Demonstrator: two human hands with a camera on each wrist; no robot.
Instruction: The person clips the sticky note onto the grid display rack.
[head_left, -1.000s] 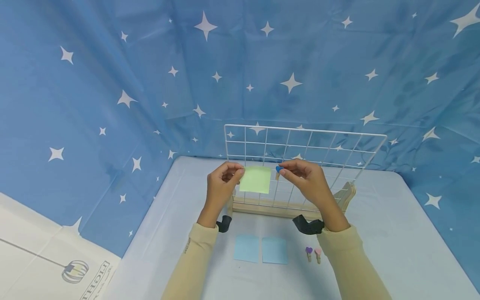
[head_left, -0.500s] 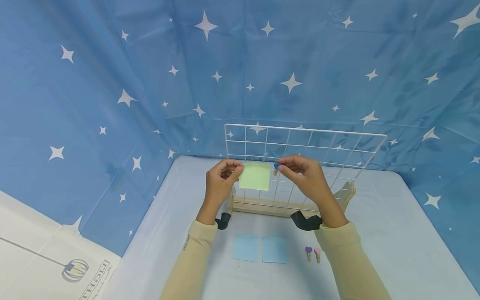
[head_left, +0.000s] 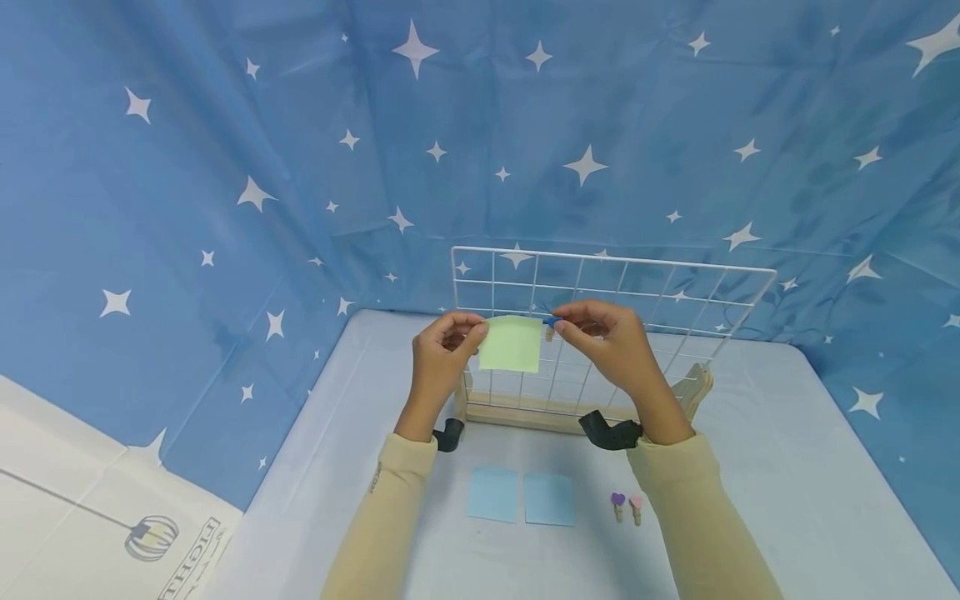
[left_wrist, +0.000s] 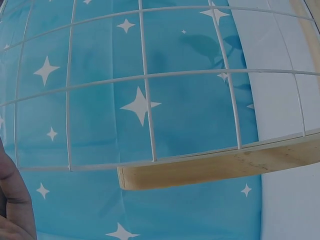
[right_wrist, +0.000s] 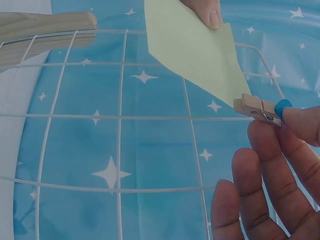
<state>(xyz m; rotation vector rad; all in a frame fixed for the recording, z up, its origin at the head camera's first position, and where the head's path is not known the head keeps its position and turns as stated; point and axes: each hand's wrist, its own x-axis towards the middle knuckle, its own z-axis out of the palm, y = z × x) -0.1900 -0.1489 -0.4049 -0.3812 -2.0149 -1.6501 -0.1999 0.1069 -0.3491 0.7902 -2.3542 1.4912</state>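
My left hand pinches a pale green paper note by its upper left corner, in front of a white wire grid. At the note's opposite upper corner, my right hand pinches a small wooden clothespin with a blue top between thumb and fingers. In the right wrist view the clothespin's tip meets the note's corner; whether it grips the paper cannot be told. The other right fingers are extended below. Only part of the left hand enters the left wrist view.
Two light blue paper notes lie side by side on the white table. To their right are clothespins with a purple heart and a pink heart. A wooden base supports the grid. Blue star-patterned cloth hangs behind.
Both hands have risen slightly toward the grid with the note and clothespin. The clothespin has moved left, up to the note's upper right corner, and its blue top has tilted.
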